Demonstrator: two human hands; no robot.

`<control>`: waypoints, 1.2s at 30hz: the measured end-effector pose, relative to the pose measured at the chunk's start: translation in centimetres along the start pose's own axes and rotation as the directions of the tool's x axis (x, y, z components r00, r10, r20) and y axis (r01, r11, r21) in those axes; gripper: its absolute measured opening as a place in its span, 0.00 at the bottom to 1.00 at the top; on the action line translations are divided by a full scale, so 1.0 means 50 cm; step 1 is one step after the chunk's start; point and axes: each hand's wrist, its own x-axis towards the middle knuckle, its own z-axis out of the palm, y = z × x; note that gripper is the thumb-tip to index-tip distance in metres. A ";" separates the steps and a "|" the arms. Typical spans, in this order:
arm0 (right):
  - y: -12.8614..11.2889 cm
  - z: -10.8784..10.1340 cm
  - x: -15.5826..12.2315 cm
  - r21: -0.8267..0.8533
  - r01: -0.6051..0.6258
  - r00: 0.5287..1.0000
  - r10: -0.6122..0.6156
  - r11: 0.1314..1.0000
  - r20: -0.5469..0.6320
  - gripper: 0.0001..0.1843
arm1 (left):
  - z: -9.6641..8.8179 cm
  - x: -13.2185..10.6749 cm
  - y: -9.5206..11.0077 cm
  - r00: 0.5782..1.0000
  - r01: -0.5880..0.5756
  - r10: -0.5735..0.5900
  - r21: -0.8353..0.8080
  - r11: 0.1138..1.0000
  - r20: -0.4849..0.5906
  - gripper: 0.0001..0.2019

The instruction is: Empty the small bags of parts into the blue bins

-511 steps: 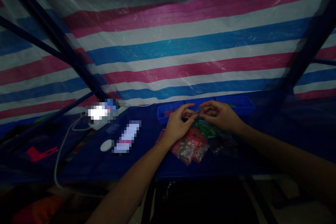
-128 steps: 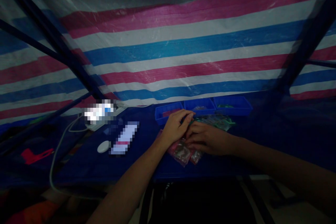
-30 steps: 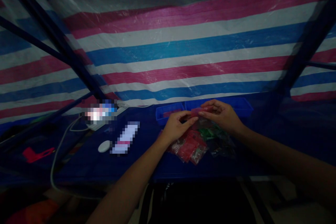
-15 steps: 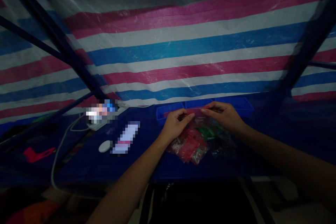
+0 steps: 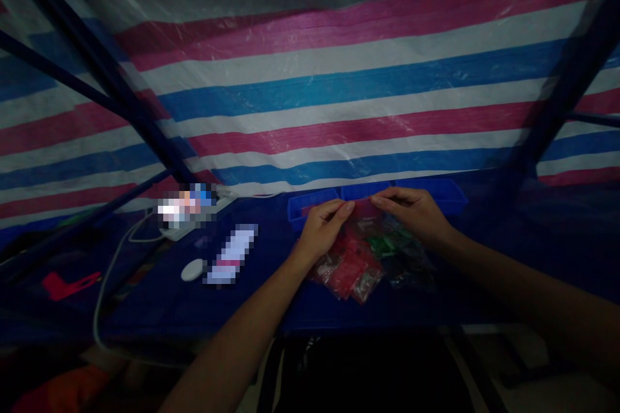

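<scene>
My left hand (image 5: 323,227) and my right hand (image 5: 415,213) both pinch the top edge of a small clear plastic bag with reddish contents (image 5: 362,214), held up between them above the dark blue table (image 5: 159,297). Under the hands lies a heap of small bags, red ones (image 5: 349,271) at the left and green and dark ones (image 5: 393,253) at the right. Three blue trays stand in a row just behind the hands: left (image 5: 299,208), middle (image 5: 359,191) and right (image 5: 450,190).
A striped pink, white and blue tarp (image 5: 310,90) hangs behind the table. On the left of the table lie a white round object (image 5: 192,269), a white power strip with cable (image 5: 116,258) and a red item (image 5: 65,284). Dark poles (image 5: 97,64) cross at the left.
Over the last second my hands have moved slightly apart along the bag's top edge. Earlier they were pressed down on the heap of bags, then lifted this bag.
</scene>
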 end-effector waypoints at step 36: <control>0.039 0.007 -0.004 0.046 -0.079 0.986 0.071 0.996 0.149 0.16 | -0.005 -0.001 -0.016 0.999 0.000 -0.003 0.115 0.993 0.032 0.17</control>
